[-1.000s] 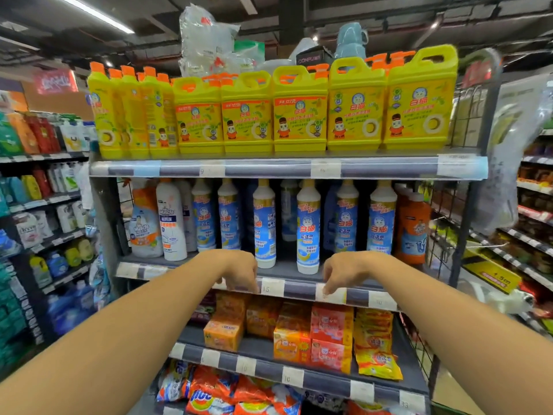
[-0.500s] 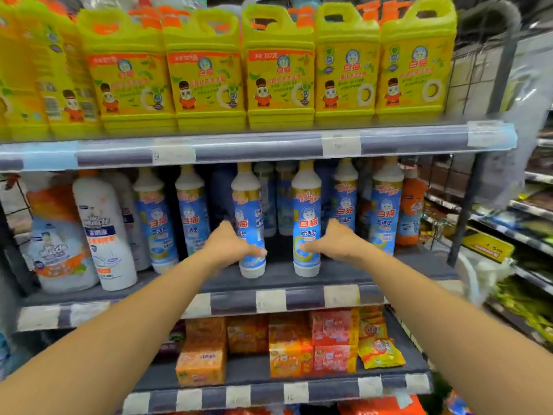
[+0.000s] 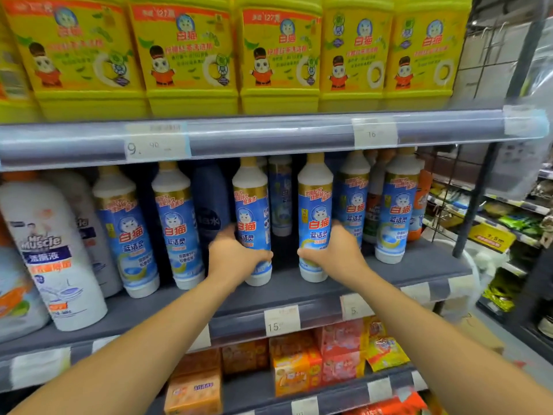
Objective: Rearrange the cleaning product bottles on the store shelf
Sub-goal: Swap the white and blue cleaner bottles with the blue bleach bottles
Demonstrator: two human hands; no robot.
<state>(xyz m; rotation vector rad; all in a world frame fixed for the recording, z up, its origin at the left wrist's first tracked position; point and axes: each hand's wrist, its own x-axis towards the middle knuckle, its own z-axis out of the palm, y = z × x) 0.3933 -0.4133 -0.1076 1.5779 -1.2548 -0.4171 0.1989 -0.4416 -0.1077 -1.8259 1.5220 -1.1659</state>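
Head view: left hand (image 3: pixel 236 259) wraps one blue-label cleaner bottle (image 3: pixel 253 217) and right hand (image 3: pixel 333 253) wraps the twin bottle (image 3: pixel 315 217). Both stand just above the 15 price tag (image 3: pixel 281 320). Risk: the grips sit low on tall bottles, so a fast pull could tip them into neighbours.

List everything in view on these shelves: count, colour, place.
Yellow jugs: at least five, yellow, top shelf.
Blue-label bottles: six in front, white and blue, middle shelf; more behind.
Mr Muscle bottle: one, white, middle shelf left.
Dark bottle: one, navy, behind the front row.
Orange bottle: at least one, orange, middle shelf right end.
Boxed packs: several, orange and red, lower shelf.
Price tags: several, white, shelf edges.
Left hand: holds one blue-label bottle.
Right hand: holds the neighbouring one.
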